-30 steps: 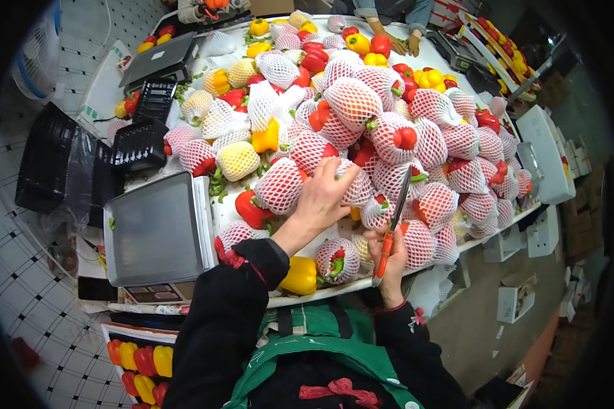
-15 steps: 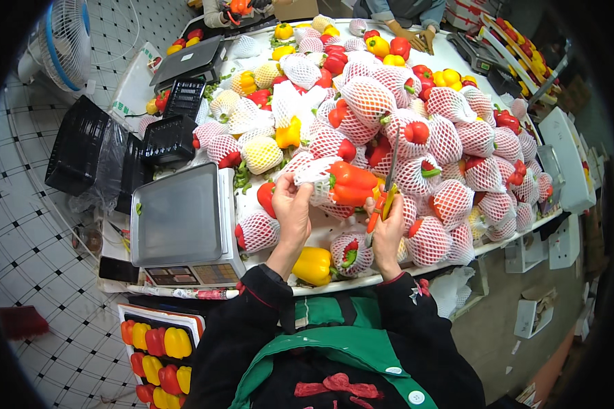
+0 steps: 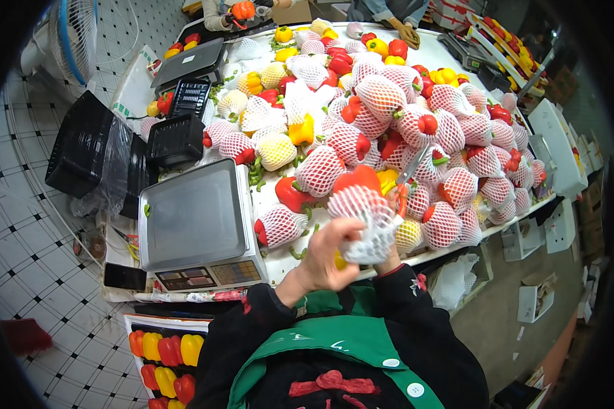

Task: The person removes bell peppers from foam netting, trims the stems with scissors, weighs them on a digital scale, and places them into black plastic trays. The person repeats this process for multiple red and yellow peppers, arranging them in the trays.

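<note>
My left hand (image 3: 327, 259) is closed on the white foam net of a red pepper (image 3: 356, 176), raised in front of me at the table's near side; the net (image 3: 365, 225) covers most of it. My right hand (image 3: 389, 258) is mostly hidden behind that pepper, closed on orange-handled scissors (image 3: 402, 199) whose blades point up. Around them lie many red and yellow peppers in nets (image 3: 443, 232) and a bare red pepper (image 3: 291, 194).
A scale (image 3: 191, 221) stands at left, beside black trays (image 3: 78, 143), a fan (image 3: 61, 48) and a phone (image 3: 124, 277). Packed peppers (image 3: 170, 351) sit below left. Two other people (image 3: 232, 13) work across the table, one's gloved hand (image 3: 408, 31) at its edge. White boxes (image 3: 552, 150) line the right.
My left hand reached into the pile, brought up a red pepper in netting, and moved it lower and right, toward me, with the net now over most of it, in front of my right hand.
</note>
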Action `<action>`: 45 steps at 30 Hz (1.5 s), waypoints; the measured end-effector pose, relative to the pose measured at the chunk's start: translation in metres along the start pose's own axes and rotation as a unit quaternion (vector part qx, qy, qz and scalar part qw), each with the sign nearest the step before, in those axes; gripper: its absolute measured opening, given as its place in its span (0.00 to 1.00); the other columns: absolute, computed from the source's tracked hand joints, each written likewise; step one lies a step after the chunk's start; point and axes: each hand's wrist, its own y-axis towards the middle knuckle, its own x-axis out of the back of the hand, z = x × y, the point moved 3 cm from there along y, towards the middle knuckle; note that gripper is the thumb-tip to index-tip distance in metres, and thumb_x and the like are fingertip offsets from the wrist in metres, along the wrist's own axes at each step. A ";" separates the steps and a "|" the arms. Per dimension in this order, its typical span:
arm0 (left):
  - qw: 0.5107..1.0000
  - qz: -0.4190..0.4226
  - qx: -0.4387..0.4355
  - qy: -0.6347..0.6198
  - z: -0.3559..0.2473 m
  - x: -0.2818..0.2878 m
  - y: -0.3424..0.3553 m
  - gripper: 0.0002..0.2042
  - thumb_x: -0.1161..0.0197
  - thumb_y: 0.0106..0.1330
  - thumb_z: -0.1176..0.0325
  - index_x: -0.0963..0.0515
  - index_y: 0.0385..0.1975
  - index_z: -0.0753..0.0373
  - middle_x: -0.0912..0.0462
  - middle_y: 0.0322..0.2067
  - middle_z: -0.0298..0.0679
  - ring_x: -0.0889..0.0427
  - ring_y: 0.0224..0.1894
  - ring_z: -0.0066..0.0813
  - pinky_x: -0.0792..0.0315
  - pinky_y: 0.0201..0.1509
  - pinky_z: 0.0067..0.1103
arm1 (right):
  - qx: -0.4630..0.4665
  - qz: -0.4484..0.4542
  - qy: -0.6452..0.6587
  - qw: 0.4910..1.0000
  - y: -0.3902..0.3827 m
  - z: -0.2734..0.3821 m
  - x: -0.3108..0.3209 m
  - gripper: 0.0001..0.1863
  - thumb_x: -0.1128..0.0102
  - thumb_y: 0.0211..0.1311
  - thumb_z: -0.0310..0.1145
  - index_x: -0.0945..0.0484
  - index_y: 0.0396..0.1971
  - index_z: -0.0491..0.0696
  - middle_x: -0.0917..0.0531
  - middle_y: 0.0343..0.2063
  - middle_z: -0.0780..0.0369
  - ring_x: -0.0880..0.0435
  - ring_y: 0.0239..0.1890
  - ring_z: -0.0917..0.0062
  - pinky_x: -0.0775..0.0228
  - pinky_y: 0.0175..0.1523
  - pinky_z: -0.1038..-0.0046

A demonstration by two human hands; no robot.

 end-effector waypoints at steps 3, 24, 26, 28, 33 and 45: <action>0.993 0.108 -0.030 0.017 -0.039 0.013 0.014 0.35 0.43 0.43 0.73 0.38 0.59 0.68 0.26 0.29 0.40 0.24 0.30 0.29 0.28 0.37 0.21 | 0.085 0.069 0.039 0.993 -0.009 -0.008 -0.009 0.37 0.56 0.62 0.63 0.32 0.54 0.43 0.21 0.45 0.55 0.18 0.42 0.68 0.24 0.49 0.65; 0.737 -0.056 0.318 -0.594 0.026 0.067 -0.041 0.39 0.48 0.64 0.42 0.52 0.68 0.59 0.41 0.64 0.39 0.39 0.66 0.33 0.43 0.67 0.34 | 0.215 0.312 -0.286 0.880 0.026 -0.007 -0.087 0.23 0.37 0.52 0.24 0.38 0.47 0.45 0.29 0.54 0.50 0.31 0.60 0.64 0.43 0.65 0.63; 0.782 -0.110 0.349 -0.505 0.035 0.068 -0.044 0.41 0.53 0.62 0.34 0.48 0.67 0.59 0.37 0.63 0.40 0.35 0.63 0.35 0.41 0.66 0.36 | 0.221 0.285 -0.347 0.866 0.029 -0.015 -0.090 0.22 0.38 0.54 0.22 0.37 0.47 0.45 0.30 0.56 0.51 0.31 0.60 0.68 0.39 0.62 0.67; 0.760 -0.168 0.311 -0.545 0.037 0.070 -0.048 0.41 0.50 0.60 0.33 0.44 0.65 0.59 0.33 0.60 0.40 0.32 0.61 0.35 0.39 0.65 0.36 | 0.192 0.239 -0.353 0.884 0.029 -0.020 -0.093 0.20 0.39 0.56 0.21 0.35 0.47 0.44 0.32 0.59 0.53 0.30 0.60 0.71 0.36 0.60 0.71; 0.792 -0.316 0.257 -0.455 0.031 0.091 -0.041 0.35 0.46 0.60 0.38 0.36 0.59 0.60 0.27 0.55 0.40 0.26 0.55 0.36 0.34 0.62 0.36 | 0.192 0.248 -0.406 0.858 0.008 -0.027 -0.082 0.21 0.36 0.46 0.21 0.32 0.42 0.43 0.24 0.48 0.60 0.24 0.46 0.81 0.35 0.52 0.79; 0.729 -0.495 0.166 -0.443 0.015 0.141 -0.037 0.36 0.38 0.57 0.44 0.40 0.60 0.59 0.33 0.56 0.45 0.30 0.57 0.43 0.32 0.60 0.45 | 0.363 0.036 -0.695 0.619 -0.013 0.026 -0.013 0.39 0.31 0.45 0.54 0.35 0.48 0.38 0.27 0.38 0.54 0.26 0.40 0.65 0.34 0.44 0.67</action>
